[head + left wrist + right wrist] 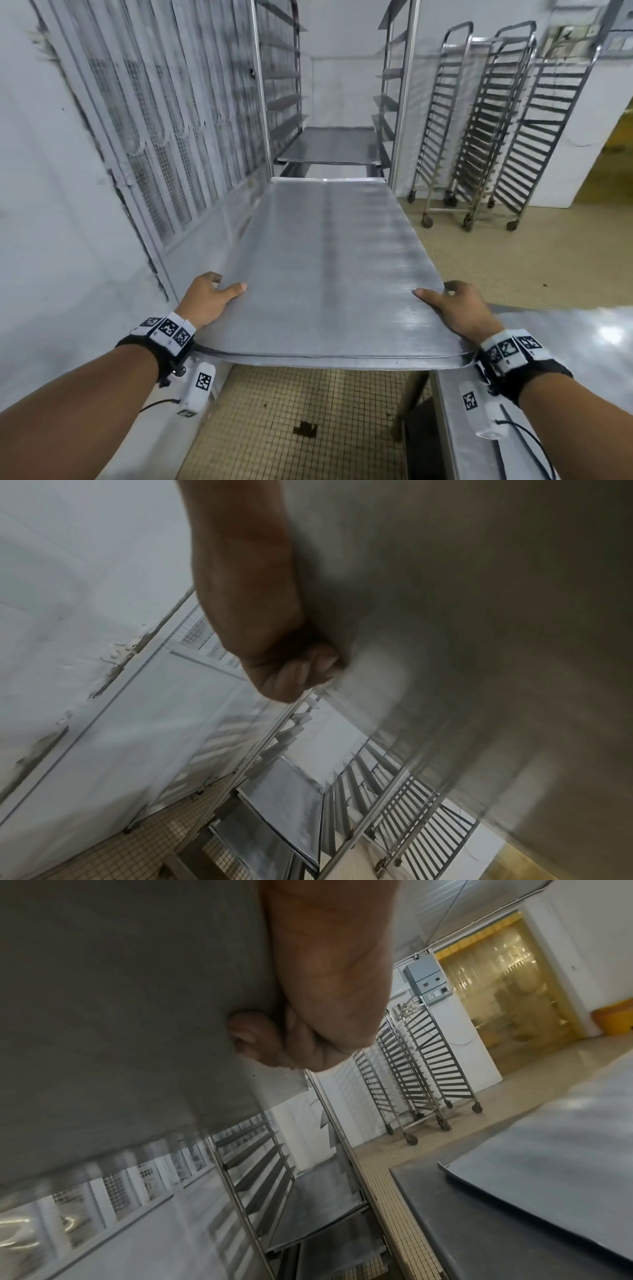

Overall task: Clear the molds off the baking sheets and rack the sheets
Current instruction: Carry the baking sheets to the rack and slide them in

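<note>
A long bare metal baking sheet (325, 267) is held level in front of me, its far end at the mouth of a tall steel rack (263, 102). My left hand (209, 298) grips its near left edge, thumb on top and fingers (298, 669) curled underneath. My right hand (455, 308) grips the near right edge the same way, its fingers (253, 1039) curled under the sheet's underside (120, 1001). Another sheet (329, 145) lies on a lower rail inside the rack. No molds are in view.
A barred wall panel (154, 120) runs close on the left. Three empty wheeled racks (496, 137) stand at the back right. A steel table (565, 342) with a flat sheet (548, 1191) is beside my right arm. Tiled floor (291, 411) lies below.
</note>
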Demonstrator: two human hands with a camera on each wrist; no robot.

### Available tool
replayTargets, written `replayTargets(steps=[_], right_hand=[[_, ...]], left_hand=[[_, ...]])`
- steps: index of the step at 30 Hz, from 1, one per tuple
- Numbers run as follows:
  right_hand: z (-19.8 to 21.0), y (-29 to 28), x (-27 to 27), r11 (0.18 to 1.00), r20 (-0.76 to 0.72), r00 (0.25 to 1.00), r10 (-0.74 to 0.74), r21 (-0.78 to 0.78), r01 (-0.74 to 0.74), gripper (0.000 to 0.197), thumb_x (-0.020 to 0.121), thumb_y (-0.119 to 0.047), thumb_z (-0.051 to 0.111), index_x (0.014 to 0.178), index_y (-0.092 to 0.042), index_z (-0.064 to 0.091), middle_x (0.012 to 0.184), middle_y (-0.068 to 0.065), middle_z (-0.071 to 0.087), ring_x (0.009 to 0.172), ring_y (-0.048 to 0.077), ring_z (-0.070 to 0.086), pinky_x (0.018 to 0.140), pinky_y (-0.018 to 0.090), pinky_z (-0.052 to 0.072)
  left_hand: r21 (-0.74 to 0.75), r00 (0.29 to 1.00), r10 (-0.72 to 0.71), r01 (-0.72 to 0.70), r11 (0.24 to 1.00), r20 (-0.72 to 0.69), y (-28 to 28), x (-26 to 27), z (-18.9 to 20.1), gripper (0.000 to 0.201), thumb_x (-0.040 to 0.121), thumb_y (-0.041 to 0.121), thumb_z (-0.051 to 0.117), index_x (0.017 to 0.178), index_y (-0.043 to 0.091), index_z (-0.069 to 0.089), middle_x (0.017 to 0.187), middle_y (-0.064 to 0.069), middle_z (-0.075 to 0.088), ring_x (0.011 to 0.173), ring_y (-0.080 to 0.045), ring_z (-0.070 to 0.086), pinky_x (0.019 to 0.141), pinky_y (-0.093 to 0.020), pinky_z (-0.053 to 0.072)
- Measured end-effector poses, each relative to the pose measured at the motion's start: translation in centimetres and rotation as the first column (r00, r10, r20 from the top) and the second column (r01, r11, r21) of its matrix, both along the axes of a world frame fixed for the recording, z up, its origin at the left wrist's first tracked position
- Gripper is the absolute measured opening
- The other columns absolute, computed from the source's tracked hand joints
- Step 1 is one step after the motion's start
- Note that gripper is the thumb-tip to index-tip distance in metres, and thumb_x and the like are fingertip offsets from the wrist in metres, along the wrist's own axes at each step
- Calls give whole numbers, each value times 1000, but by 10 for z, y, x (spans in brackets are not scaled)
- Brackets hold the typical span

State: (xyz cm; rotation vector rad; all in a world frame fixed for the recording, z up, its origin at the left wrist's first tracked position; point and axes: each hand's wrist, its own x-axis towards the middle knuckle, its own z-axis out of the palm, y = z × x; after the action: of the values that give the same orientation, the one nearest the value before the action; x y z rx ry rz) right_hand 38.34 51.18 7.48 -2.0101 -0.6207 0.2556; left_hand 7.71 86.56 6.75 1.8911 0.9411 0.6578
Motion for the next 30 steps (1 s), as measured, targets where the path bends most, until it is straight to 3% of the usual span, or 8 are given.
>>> replayTargets(steps=[6, 9, 11, 13, 20, 24, 28, 30], right_hand=[[-10, 23, 25, 998, -3, 1000, -12, -57, 12, 49, 72, -54, 82, 87, -10, 69, 80, 0, 75, 75, 19, 72, 72, 34, 57], [-5, 44, 35, 996, 7, 999, -36, -86, 37, 47, 75, -54, 80, 89, -11, 66, 82, -1, 72, 74, 15, 67, 62, 25, 49], [-3, 60, 45, 994, 9, 999, -37, -100, 37, 44, 76, -53, 79, 88, -13, 64, 82, -2, 70, 72, 12, 65, 58, 20, 44], [-10, 81, 61, 993, 18, 998, -56, -103, 58, 59, 71, -60, 80, 93, -7, 67, 84, 2, 73, 76, 17, 69, 64, 27, 50], [-28, 144, 89, 977, 60, 992, -111, -177, 120, 58, 73, -59, 79, 82, -2, 68, 76, 10, 72, 72, 27, 68, 64, 34, 50], [-42, 169, 109, 970, 36, 991, -132, -202, 136, 57, 74, -59, 78, 88, -4, 68, 81, 6, 72, 78, 26, 68, 74, 38, 54], [-52, 190, 126, 959, 25, 988, -151, -241, 152, 61, 75, -63, 75, 103, -9, 64, 94, 5, 68, 82, 23, 64, 74, 35, 49], [-58, 199, 137, 960, 14, 988, -152, -236, 151, 54, 77, -58, 75, 98, -10, 64, 90, 4, 70, 77, 20, 64, 70, 34, 49]], left_hand=[[-29, 1000, -11, 11, 1000, -17, 26, 23, -12, 46, 76, 38, 86, 102, 5, 66, 96, -8, 75, 83, -21, 73, 79, -37, 60], [-15, 999, -26, 25, 1000, -33, 53, 40, -14, 56, 71, 46, 88, 102, 5, 67, 98, -7, 76, 84, -20, 73, 80, -38, 60], [-17, 999, -26, 25, 1000, -40, 75, 53, -17, 75, 60, 63, 88, 106, 6, 67, 100, -6, 76, 87, -21, 74, 83, -40, 60], [-8, 998, -26, 26, 1000, -63, 101, 69, -24, 95, 50, 76, 83, 112, 6, 66, 105, -6, 74, 91, -21, 73, 88, -44, 59], [29, 995, -49, 52, 998, -89, 165, 120, -36, 49, 70, 51, 87, 92, 11, 70, 92, -2, 76, 84, -20, 73, 82, -45, 60], [-9, 994, -67, 67, 998, -81, 193, 142, -50, 56, 64, 56, 89, 92, 11, 72, 90, -1, 77, 82, -18, 75, 82, -45, 61], [-13, 994, -72, 71, 997, -86, 220, 164, -66, 78, 50, 74, 81, 95, 11, 72, 91, -1, 78, 83, -16, 75, 82, -46, 61], [-19, 992, -73, 71, 997, -107, 228, 177, -71, 79, 50, 73, 81, 99, 12, 69, 96, -1, 76, 85, -18, 74, 83, -45, 61]])
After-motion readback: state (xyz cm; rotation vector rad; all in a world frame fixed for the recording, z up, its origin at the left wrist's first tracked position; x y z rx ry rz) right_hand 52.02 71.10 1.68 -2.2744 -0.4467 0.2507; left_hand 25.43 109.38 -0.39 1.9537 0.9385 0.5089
